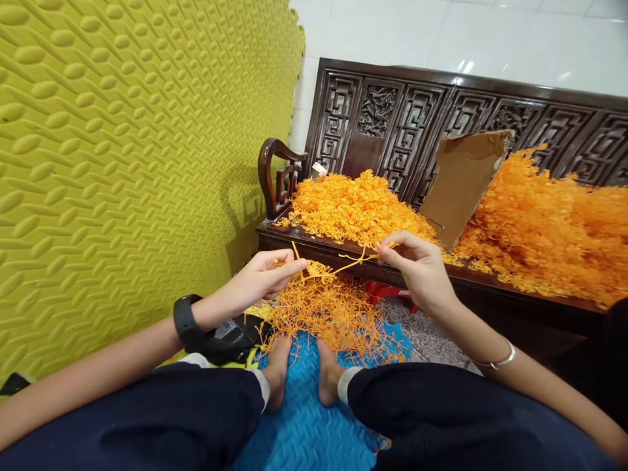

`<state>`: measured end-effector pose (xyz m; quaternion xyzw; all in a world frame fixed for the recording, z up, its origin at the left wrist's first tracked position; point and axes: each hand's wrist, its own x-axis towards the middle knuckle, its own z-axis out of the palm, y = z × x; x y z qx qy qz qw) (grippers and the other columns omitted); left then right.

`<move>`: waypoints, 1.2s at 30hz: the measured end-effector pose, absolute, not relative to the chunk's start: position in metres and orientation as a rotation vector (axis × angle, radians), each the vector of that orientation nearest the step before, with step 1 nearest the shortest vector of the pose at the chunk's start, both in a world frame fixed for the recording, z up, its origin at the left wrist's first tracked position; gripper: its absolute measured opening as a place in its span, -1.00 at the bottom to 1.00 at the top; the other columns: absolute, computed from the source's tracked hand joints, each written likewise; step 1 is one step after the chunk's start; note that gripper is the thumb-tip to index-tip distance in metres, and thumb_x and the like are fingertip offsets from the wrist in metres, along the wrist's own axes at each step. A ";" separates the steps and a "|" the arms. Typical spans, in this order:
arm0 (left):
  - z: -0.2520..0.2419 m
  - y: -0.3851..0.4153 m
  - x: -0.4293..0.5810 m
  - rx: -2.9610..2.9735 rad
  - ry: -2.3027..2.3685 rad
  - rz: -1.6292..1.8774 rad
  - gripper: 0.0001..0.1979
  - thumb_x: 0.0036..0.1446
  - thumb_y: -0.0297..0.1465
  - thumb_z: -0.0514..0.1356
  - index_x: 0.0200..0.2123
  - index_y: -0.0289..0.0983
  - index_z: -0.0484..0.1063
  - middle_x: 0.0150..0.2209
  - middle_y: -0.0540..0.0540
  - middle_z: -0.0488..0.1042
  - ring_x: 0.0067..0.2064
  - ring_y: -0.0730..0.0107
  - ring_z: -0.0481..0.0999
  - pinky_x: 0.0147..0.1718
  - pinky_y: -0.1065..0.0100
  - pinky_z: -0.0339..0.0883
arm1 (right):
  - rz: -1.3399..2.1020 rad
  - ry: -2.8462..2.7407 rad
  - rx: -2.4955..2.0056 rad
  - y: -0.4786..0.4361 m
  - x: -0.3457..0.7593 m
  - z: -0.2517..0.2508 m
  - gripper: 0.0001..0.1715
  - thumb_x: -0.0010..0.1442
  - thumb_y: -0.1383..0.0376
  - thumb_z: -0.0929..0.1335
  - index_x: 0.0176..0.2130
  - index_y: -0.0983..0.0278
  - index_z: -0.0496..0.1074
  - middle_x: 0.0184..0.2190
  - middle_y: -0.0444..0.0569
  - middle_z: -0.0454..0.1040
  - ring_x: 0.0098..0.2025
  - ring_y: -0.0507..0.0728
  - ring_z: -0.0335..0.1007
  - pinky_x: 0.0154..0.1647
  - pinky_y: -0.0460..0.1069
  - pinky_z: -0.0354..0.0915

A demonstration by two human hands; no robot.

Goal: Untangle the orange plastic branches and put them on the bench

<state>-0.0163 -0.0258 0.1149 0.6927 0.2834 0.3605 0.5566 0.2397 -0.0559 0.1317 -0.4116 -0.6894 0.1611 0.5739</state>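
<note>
1. Above the front edge of the dark bench seat point(273, 229), toward its left corner, a thin, branched orange strand point(362, 260) spans the gap between two hands.
2. The left hand point(269, 275) is closed in a pinch, thumb and forefinger pressed together on orange stems at the strand's left end; its other fingers are curled in. A black wristband point(185, 319) circles that wrist.
3. The right hand point(422, 267) has thumb and forefinger tips together, clamped on the strand's right end, with the other fingers loosely bent. A silver bangle point(499, 361) sits on that forearm.
4. On the seat's left end, beside the armrest point(267, 171), lies a heap of orange pieces point(358, 208), reaching close to the front edge.
5. A cardboard sheet point(458, 186) leans at a tilt against the bench back, between that heap and a taller orange pile point(554, 229) spreading toward the seat's right end.
6. Below the front edge, loose orange stems point(328, 314) cover the far edge of the blue mat point(304, 438), near a red stool point(377, 292) partly hidden by them.
</note>
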 end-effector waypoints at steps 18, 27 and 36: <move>0.112 -0.022 -0.033 1.433 0.765 1.075 -0.57 0.18 -0.27 0.09 -0.67 -0.26 0.04 -0.75 0.16 -0.03 -0.73 0.67 -0.08 -0.74 0.50 -0.20 | 0.431 -1.035 -1.114 -0.025 0.381 0.098 -0.48 -0.19 -0.05 0.43 -0.60 0.17 0.08 -0.69 -0.22 0.06 -0.65 -0.01 0.00 -0.63 -0.01 0.08; 0.109 -0.018 -0.045 1.577 0.799 1.029 -0.59 0.14 -0.27 0.13 -0.65 -0.25 0.05 -0.72 0.15 -0.01 -0.69 0.64 -0.09 -0.70 0.46 -0.21 | 0.141 -0.917 -1.411 -0.027 0.462 0.067 -0.49 -0.30 -0.01 0.49 -0.47 0.18 0.24 -0.62 -0.09 0.35 -0.59 0.09 0.28 -0.55 0.03 0.18; 0.104 -0.021 -0.039 1.773 0.841 0.854 -0.66 0.16 -0.25 0.08 -0.59 -0.23 0.08 -0.69 0.18 -0.04 -0.64 0.61 -0.11 -0.67 0.47 -0.22 | -0.107 -0.941 -1.834 0.044 0.510 0.068 -0.58 -0.31 0.05 0.49 -0.65 0.30 0.34 -0.72 -0.10 0.31 -0.58 0.08 0.24 -0.40 0.04 0.20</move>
